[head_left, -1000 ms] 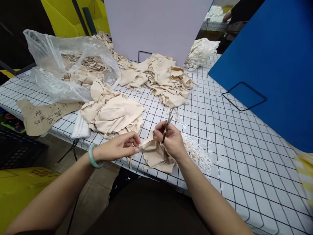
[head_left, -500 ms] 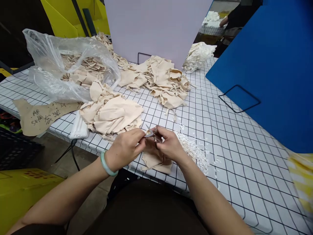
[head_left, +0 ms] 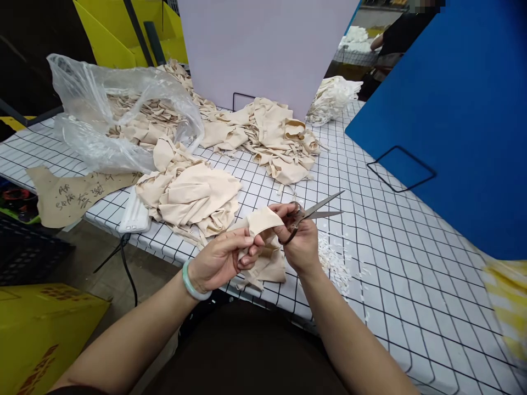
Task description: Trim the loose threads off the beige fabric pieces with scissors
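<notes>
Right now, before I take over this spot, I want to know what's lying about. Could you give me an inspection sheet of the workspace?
Surface: table under a white cloth with a dark grid.
Things in use: scissors, blades apart; beige cloth piece.
Clutter: front heap and back heap of beige cloth; white scraps; clear plastic bag with beige pieces; brown sheet with handwriting; white device near the edge.
Hands: left hand pinches the beige cloth piece; right hand holds the scissors.
Cables: black cable hangs from the white device.
Surroundings: pale panel at the back, blue panel at the right, yellow box at lower left, another person beyond.
</notes>
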Motion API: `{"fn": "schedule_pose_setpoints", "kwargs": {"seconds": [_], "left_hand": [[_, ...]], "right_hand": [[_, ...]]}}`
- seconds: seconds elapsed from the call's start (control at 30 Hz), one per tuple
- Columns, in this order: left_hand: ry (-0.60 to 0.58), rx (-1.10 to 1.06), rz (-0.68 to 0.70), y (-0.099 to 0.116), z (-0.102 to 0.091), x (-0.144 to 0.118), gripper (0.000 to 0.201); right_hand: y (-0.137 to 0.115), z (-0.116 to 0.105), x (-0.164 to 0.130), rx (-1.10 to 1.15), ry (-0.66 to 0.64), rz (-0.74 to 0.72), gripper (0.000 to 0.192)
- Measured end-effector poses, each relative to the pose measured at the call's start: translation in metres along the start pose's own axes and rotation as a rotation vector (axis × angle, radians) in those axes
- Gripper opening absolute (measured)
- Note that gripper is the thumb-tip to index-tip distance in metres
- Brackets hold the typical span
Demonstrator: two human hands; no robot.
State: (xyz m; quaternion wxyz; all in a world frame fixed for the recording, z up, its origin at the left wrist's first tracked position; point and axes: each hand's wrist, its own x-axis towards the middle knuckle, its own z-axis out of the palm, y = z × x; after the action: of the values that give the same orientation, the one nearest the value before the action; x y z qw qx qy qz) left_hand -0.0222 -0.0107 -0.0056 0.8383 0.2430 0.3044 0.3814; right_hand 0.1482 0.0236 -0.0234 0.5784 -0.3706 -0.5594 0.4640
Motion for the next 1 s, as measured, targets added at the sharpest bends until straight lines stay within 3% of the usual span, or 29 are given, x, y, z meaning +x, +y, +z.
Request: {"fn": "schedule_pose_setpoints", "kwargs": {"seconds": [0.17,0.3,0.37,0.5,0.63,0.8,1.0], "left_hand": [[0.023,0.472,0.201,0.004,0.013,-0.014,0.024],[0.084,0.925,0.567,0.006,0.028,-0.019,0.025],[0.092,0.895,0.631,0.002,0.032,-0.014,0.024],[0.113,0.558,0.495,-0.011,0.033,-0.002,0.026],[0.191,0.660,0.531,-0.021,0.029,-0.001,0.030],[0.045,0.750,0.660,-0.026,0.032,-0.003,0.026],[-0.135,0.740,0.693,-0.029,0.038,0.005,0.027]], "right_hand": [[0.005,-0.010,-0.014,0.098,0.030,0.194,0.029],[0.002,-0.003,-0.037,0.137,-0.028,0.415,0.038],[0.002,0.004,-0.050,0.154,-0.056,0.454,0.039],[-0.003,0.007,-0.068,0.146,-0.121,0.419,0.038],[-0.020,-0.018,-0.073,-0.062,-0.166,0.282,0.033],[-0.036,-0.045,-0.075,-0.565,-0.242,0.078,0.043],[-0.042,-0.050,-0.077,-0.616,-0.298,-0.009,0.049]]}}
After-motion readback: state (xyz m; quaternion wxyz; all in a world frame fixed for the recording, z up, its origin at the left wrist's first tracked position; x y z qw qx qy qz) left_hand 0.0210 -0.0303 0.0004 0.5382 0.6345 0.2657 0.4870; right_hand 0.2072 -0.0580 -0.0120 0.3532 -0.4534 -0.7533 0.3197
